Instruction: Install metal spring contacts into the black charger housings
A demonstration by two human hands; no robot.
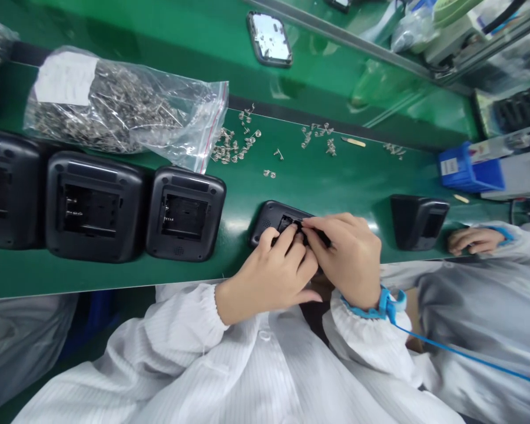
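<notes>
A black plastic device housing (271, 215) lies on the green bench with its battery compartment facing up, partly covered by both hands. My left hand (276, 271) rests over its near side, bent fingertips pressing at the compartment and thumb held apart. From the right, my right hand (347, 253) pinches thumb and index finger together at the same compartment, touching the left fingertips. Whatever is in that pinch is hidden. Beyond the housing are a pair of metal battery springs (269, 174) and a larger pile of loose springs (232, 146).
Black housings (185, 215) stand in a row at left, before a clear bag (123, 106) full of springs. A tweezer-like tool (354, 142) lies behind. Another housing (417, 221), a blue bin (470, 171) and a co-worker's hand (474, 240) are at right. A blue cord (468, 358) trails from my right wrist.
</notes>
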